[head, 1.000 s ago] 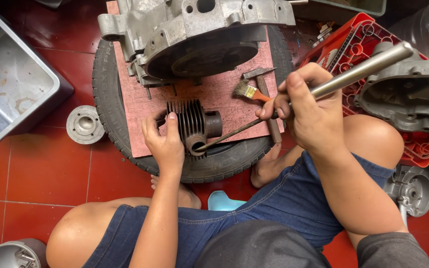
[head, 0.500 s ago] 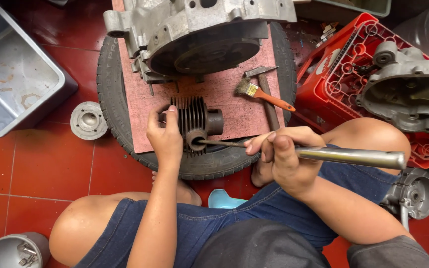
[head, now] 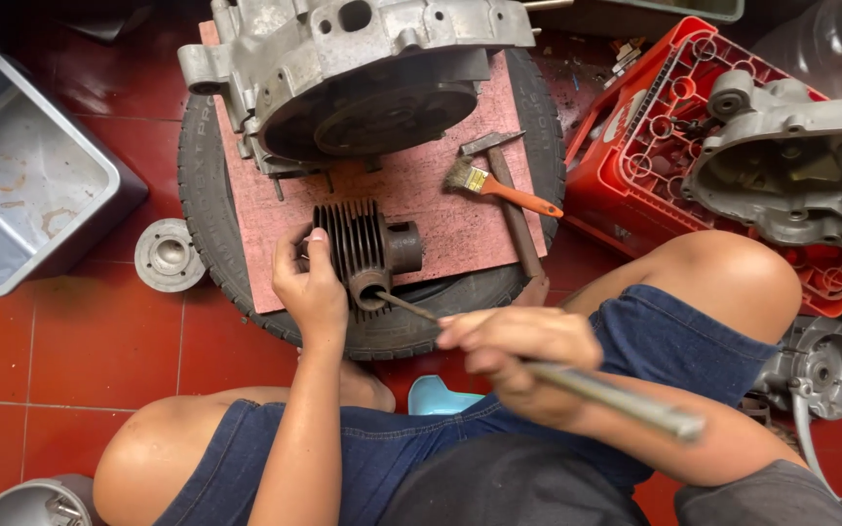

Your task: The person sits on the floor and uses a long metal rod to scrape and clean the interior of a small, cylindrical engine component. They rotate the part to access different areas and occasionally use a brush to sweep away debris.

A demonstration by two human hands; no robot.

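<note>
On pink board (head: pixel 440 209), ribbed iron cylinder (head: pixel 358 248) under left hand (head: pixel 312 292).

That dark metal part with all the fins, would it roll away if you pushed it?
Probably not far. The finned cylinder looks like thick metal, so likely heavy for its size. Its round body might rock, but the stub on its side would likely stop it. The left hand steadies it on the pink board, which looks rough, so it probably won't slide.

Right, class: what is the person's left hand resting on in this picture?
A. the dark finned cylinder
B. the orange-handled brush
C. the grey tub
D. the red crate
A: the left hand grips the dark finned cylinder on the pink board, while the orange-handled brush lies apart, untouched.
</note>
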